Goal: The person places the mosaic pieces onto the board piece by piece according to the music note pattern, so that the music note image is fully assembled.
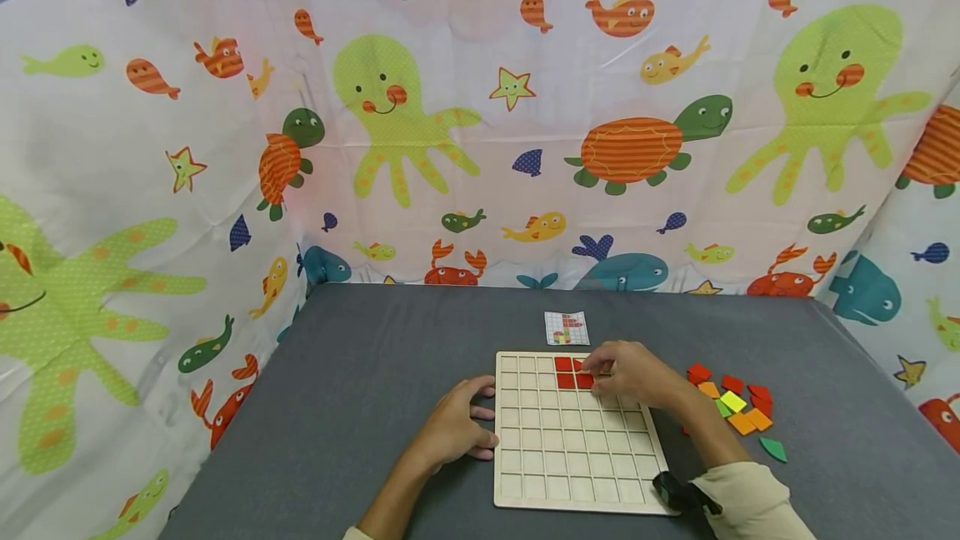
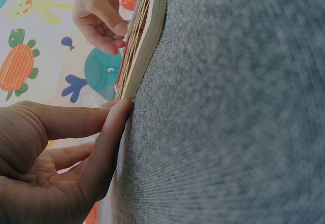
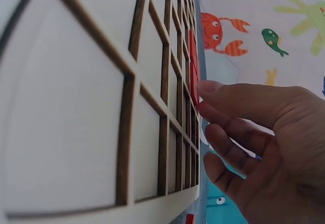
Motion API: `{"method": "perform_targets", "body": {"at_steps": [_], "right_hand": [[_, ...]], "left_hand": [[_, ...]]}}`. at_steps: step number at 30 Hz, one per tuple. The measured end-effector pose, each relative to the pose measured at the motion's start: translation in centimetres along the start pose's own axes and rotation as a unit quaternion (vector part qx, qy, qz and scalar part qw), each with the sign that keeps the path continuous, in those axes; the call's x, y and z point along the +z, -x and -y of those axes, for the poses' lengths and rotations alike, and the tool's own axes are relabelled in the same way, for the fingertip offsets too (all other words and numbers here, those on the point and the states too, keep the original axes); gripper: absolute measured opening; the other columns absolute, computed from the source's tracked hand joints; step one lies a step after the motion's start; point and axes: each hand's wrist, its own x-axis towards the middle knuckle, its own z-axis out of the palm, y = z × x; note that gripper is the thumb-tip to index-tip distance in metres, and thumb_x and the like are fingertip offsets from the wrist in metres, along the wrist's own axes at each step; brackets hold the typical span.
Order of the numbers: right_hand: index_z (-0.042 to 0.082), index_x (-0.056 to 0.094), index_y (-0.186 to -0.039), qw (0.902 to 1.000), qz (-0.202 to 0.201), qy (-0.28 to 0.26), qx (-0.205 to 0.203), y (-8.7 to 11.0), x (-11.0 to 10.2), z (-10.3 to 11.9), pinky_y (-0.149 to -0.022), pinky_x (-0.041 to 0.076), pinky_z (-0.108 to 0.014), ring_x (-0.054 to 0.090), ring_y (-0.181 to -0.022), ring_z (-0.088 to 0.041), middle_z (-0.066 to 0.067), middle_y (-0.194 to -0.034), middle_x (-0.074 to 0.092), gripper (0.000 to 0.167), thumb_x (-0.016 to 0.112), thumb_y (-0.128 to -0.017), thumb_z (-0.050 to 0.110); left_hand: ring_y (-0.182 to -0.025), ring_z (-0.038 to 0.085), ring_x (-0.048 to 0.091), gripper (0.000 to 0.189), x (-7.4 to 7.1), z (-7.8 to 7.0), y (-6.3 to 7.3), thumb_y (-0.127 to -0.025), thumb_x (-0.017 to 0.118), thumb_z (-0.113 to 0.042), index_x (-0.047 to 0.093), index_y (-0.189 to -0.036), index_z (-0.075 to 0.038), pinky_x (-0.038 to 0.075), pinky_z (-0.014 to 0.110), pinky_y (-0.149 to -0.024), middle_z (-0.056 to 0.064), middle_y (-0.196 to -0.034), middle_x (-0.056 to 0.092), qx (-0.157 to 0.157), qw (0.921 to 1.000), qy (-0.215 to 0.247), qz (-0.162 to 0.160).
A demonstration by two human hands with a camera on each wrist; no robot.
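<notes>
A pale wooden grid board (image 1: 532, 440) lies flat on the table, with several red tiles (image 1: 566, 381) set in its far rows. My left hand (image 1: 453, 427) is at the board's left side. In the left wrist view, the thumb and index fingertips (image 2: 121, 106) meet right at the board's edge (image 2: 147, 51). Over the far rows, my right hand (image 1: 630, 373) pinches a red tile (image 3: 194, 84) between thumb and index finger; the fingertips partly cover this tile in the head view. The right hand's other fingers (image 3: 228, 145) are loosely curled.
Right of the board lie loose red, orange (image 1: 741, 423), yellow (image 1: 732, 402) and green pieces (image 1: 772, 448), some partly behind the right forearm. A small printed pattern card (image 1: 566, 328) sits beyond the board. A sea-animal curtain (image 1: 525, 140) surrounds the grey table (image 1: 390, 357).
</notes>
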Motion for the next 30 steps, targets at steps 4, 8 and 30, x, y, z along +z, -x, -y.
{"method": "perform_targets", "body": {"at_steps": [4,8,30], "right_hand": [[0.007,0.079,-0.115,0.9999,-0.016,0.006,-0.001,0.3,-0.2,-0.6,-0.083,0.058,-0.035,0.065,-0.098,-0.02,0.0,-0.106,0.074,0.027,0.085,-0.09,0.016],[0.008,0.079,-0.116,0.9995,-0.028,-0.003,0.01,0.9,-0.7,-1.1,-0.085,0.058,-0.04,0.064,-0.103,-0.024,-0.002,-0.11,0.074,0.028,0.084,-0.09,0.017],[0.005,0.076,-0.125,0.9963,-0.053,0.033,0.059,4.0,-3.3,-5.0,-0.098,0.056,-0.06,0.064,-0.112,-0.031,-0.009,-0.12,0.073,0.041,0.085,-0.087,0.015]], "left_hand": [[-0.114,0.031,0.066,0.088,0.1,0.0,0.0,-0.073,0.076,0.027,0.05,-0.153,0.0,0.068,0.04,-0.061,0.018,-0.146,0.053,0.001,1.0,-0.004,0.003],[-0.114,0.031,0.066,0.088,0.1,0.0,0.0,-0.073,0.076,0.026,0.05,-0.153,0.0,0.068,0.04,-0.061,0.018,-0.145,0.053,0.001,1.0,-0.004,0.004],[-0.113,0.029,0.066,0.088,0.0,0.3,-0.1,-0.073,0.077,0.025,0.051,-0.153,-0.003,0.068,0.04,-0.06,0.017,-0.146,0.053,0.0,1.0,-0.004,0.002]]}}
